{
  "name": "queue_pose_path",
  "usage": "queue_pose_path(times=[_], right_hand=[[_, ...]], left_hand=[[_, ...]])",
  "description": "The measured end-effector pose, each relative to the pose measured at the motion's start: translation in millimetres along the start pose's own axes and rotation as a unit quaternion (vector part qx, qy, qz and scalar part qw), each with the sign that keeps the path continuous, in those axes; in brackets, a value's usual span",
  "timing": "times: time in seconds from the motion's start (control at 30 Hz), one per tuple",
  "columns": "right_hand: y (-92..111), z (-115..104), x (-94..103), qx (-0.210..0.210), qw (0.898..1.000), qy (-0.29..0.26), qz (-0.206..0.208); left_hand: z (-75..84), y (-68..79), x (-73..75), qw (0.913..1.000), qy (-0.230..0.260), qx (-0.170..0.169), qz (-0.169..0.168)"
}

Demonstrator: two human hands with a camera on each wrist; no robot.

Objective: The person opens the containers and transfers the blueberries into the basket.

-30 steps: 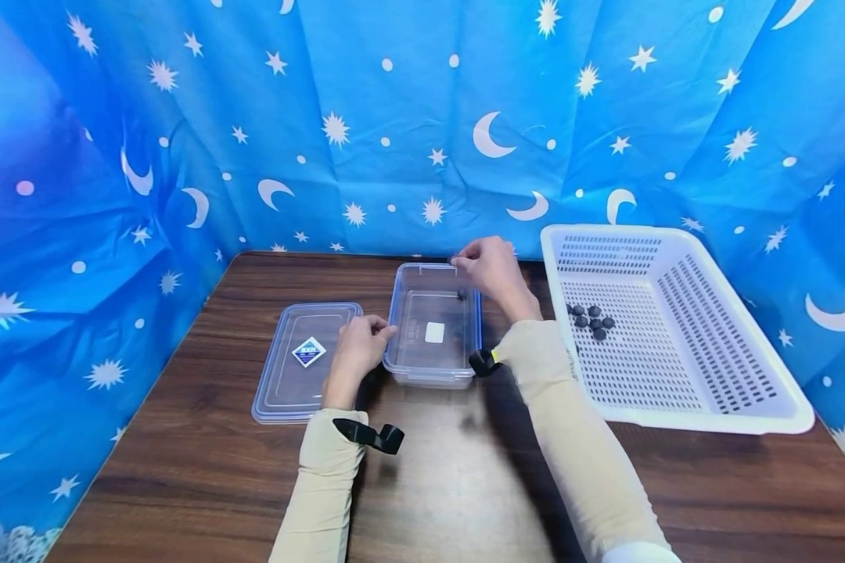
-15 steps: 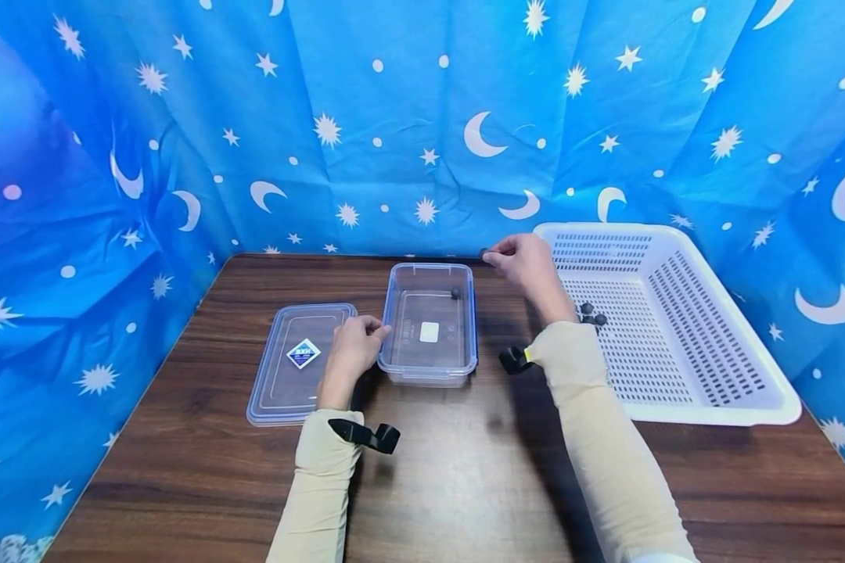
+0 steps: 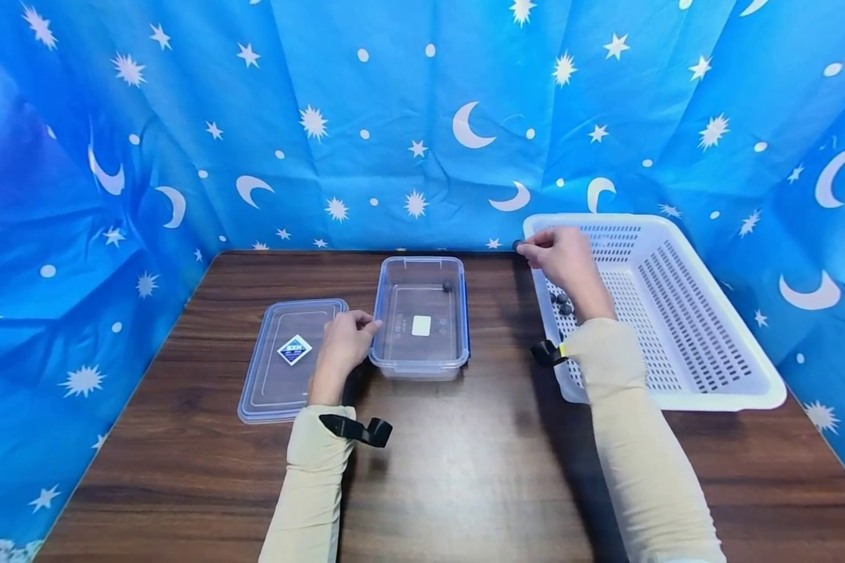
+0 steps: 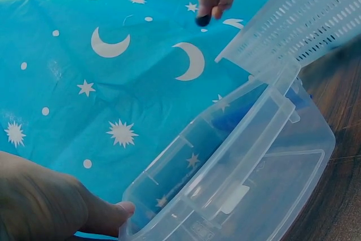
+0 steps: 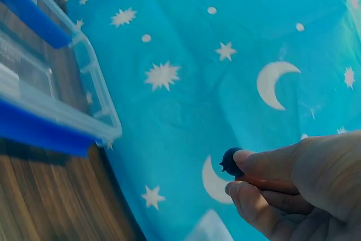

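My right hand pinches a blueberry between thumb and fingertips, above the left rim of a white basket. The berry's small crown shows in the right wrist view. My left hand holds the left rim of a clear food container, its thumb on the edge in the left wrist view; its other fingers are partly hidden there. One dark berry lies at the container's far right. Several more berries sit at the basket's left side, partly behind my right wrist.
A clear lid with a blue diamond sticker lies left of the container, partly under my left hand. The wooden table ends at a blue curtain with stars and moons. Bare tabletop shows between the container and the basket.
My right hand has moved right, from the container's far right corner to over the basket's left rim, with the blueberry between its fingers. My left hand stays at the container's rim.
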State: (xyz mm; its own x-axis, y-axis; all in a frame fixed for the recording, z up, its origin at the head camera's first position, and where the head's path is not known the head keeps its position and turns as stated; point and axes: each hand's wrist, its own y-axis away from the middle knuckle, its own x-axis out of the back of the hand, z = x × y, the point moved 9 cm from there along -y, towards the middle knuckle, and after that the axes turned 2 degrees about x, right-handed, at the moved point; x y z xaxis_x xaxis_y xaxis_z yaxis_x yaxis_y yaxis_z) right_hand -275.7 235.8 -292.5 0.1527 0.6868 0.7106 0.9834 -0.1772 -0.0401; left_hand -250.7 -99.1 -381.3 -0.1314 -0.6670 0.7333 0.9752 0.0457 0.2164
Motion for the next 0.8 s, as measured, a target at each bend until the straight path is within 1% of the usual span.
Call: queue_pose_path(times=[0.2, 0.37, 0.57, 0.67, 0.8], right_hand=[[3.2, 22.5, 14.3, -0.041, 0.999, -0.017, -0.007], [5.2, 40.3, 23.6, -0.057, 0.998, -0.012, -0.012], [6.6, 59.4, 29.4, -0.085, 0.996, -0.029, -0.013], [7.5, 66.1, 31.4, -0.090, 0.995, -0.029, -0.013], [8.2, 75.1, 33.0, -0.088, 0.996, -0.012, -0.023]], left_hand=[[1.0, -0.6, 1.8, 1.0000, -0.005, -0.002, 0.004], [0.3, -0.2, 1.0, 1.0000, 0.003, 0.005, -0.001], [1.4, -0.8, 1.2, 1.0000, 0.000, 0.001, 0.000], [1.5, -1.0, 1.2, 1.0000, -0.001, 0.001, 0.001], [1.2, -0.2, 1.1, 1.0000, -0.001, 0.004, 0.001]])
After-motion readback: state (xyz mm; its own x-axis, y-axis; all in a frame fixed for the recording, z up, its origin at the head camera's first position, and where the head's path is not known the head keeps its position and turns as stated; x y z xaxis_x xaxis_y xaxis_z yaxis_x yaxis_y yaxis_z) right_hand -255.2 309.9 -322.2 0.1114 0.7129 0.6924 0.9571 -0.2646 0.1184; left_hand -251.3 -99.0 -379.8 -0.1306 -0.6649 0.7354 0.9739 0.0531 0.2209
